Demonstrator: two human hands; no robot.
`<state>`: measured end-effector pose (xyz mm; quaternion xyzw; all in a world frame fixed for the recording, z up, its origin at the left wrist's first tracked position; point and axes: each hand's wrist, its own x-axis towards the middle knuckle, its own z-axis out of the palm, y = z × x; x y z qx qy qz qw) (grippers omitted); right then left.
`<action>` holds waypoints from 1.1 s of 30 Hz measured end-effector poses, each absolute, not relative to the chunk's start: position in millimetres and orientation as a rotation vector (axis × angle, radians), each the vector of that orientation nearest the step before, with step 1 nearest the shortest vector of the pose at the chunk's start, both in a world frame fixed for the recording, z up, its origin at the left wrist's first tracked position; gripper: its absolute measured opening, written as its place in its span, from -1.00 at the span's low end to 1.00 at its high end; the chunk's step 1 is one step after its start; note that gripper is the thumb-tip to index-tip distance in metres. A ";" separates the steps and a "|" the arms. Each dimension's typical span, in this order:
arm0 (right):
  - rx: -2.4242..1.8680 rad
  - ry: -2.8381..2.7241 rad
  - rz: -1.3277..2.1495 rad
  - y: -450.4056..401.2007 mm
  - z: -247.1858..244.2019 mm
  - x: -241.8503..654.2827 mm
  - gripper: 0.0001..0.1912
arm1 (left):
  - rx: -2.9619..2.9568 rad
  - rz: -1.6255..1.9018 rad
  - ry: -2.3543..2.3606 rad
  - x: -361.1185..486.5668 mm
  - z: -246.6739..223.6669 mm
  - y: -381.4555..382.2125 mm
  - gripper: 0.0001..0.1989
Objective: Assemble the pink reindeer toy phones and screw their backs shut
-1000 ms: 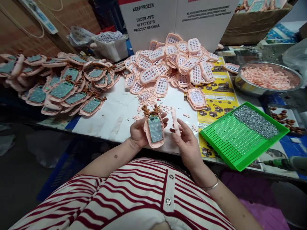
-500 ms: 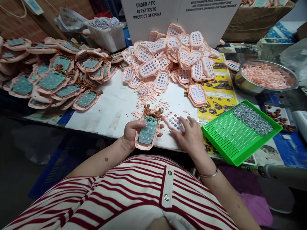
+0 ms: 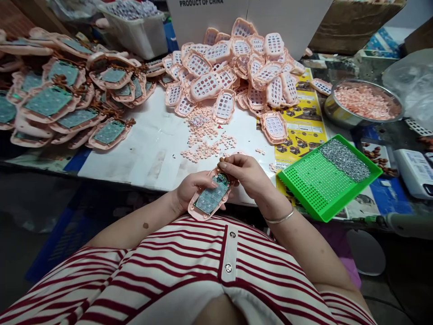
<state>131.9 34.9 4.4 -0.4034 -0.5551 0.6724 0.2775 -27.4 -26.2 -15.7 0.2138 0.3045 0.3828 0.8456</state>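
My left hand [image 3: 194, 188] holds a pink phone-shaped shell [image 3: 195, 212] with a green circuit board and a translucent keypad [image 3: 211, 195] in it, tilted toward the upper right. At the shell's top end, my right hand [image 3: 246, 174] pinches the brown antler piece [image 3: 222, 164] between thumb and fingers. Small pink pieces [image 3: 203, 149] lie scattered on the white sheet just beyond my hands. Behind them is a heap of pink shells with holes [image 3: 206, 85]. The pink cover beside my right hand is mostly hidden under it.
Shells with boards [image 3: 108, 133] are piled at the left. A green tray [image 3: 304, 185] with silver screws stands at the right, near a metal bowl [image 3: 333, 110] of pink pieces. A white tub [image 3: 145, 38] and a white carton [image 3: 237, 13] stand behind.
My right hand has moved left from the pink cover to the antler piece on the held shell. That shell has tilted to the right. The view has shifted a little.
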 end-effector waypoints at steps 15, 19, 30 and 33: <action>-1.296 -2.187 0.445 48.3 -1.4 209.7 -0.56 | 0.374 1.212 0.997 -54.4 -2.7 -29.4 -0.56; -1.414 -2.465 0.363 38.0 -19.0 201.2 -0.35 | 0.328 1.210 1.186 -69.5 -14.4 -20.0 -0.69; -1.287 -2.213 0.482 44.6 -28.7 200.3 -0.42 | 0.613 1.672 1.487 -120.7 -51.7 16.7 -0.70; -1.168 -1.790 0.965 44.1 -26.3 201.2 -0.39 | 0.762 1.562 1.638 -134.6 -53.1 14.6 -0.68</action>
